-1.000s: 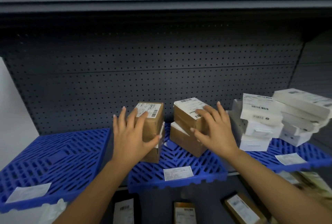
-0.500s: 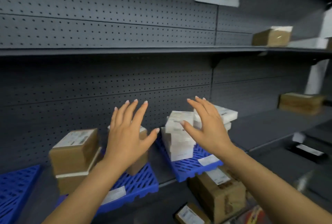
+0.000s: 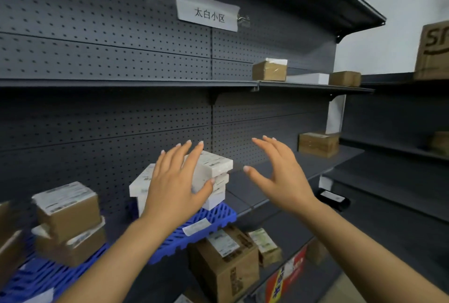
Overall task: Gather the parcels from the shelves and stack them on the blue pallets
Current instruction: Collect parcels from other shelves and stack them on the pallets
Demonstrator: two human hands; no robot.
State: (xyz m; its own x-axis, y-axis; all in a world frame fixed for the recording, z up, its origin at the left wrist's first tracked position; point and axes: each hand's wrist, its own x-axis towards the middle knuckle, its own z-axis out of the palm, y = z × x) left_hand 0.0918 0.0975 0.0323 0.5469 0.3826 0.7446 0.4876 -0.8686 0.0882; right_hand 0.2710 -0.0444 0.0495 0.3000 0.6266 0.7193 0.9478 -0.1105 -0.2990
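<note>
Both my hands are raised in front of the dark shelving, fingers spread, holding nothing. My left hand (image 3: 177, 181) hovers in front of a stack of white parcels (image 3: 216, 166) that sits on a blue pallet (image 3: 213, 217). My right hand (image 3: 279, 176) is out over the bare middle shelf to the right of that stack. Two brown parcels (image 3: 68, 220) are stacked on another blue pallet (image 3: 36, 276) at the lower left. A brown parcel (image 3: 318, 143) stands alone further right on the middle shelf. On the upper shelf are a brown parcel (image 3: 269, 70), a white one (image 3: 307, 79) and another brown one (image 3: 345, 78).
A paper sign (image 3: 207, 11) hangs on the pegboard back wall. Below the pallets stands a large brown carton (image 3: 226, 259) with smaller boxes beside it. A second shelf unit (image 3: 401, 113) meets this one at the right, with a big carton (image 3: 435, 49) on top.
The view has swung right and up, away from the brown parcels. Both hands have come off those parcels and now hang spread in the air near the white stack.
</note>
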